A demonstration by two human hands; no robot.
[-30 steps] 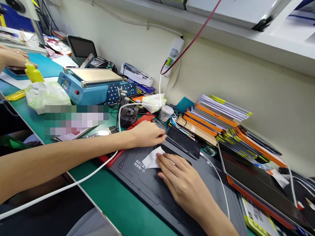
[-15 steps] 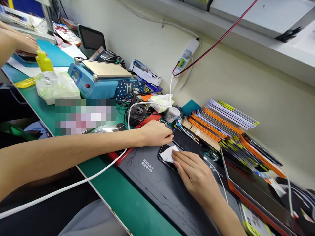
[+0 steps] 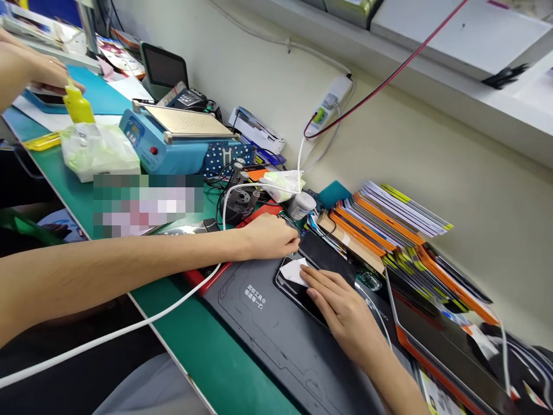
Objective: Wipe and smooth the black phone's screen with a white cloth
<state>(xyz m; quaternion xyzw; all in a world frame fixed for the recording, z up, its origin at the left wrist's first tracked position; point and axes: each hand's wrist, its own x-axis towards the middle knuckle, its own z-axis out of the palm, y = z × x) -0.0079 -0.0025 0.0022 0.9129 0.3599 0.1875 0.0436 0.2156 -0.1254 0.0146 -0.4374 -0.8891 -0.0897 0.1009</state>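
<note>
Head view, the only one supplied. The right hand (image 3: 340, 304) reaches in from the lower right, its fingers extended and together, holding a white cloth (image 3: 292, 269) down at their tips. Directly beneath cloth and fingertips lies the phone (image 3: 299, 295), dark glass uppermost, partly hidden by the hand; its exposed end projects past the fingertips, on the side towards the left forearm. The phone rests flat on a dark grey printed case (image 3: 276, 340), which spreads out below and in front of the right fingers.

The left hand (image 3: 272, 237) sits just beyond the cloth, fingers curled under. Whether they are clamped on anything, or touch the phone, cannot be determined. A black flat object (image 3: 328, 256) lies close beside the left knuckles, beyond the phone. A white cable (image 3: 158, 314) passes over the left forearm, well behind the fingers.

Assessment: the step in hand appears to be wiping the phone's glass. The next stroke would call for light, even pressure with the cloth kept flat under the fingertips, and for the phone to be steadied against sliding; the glass under the hand would also need attention.
</note>
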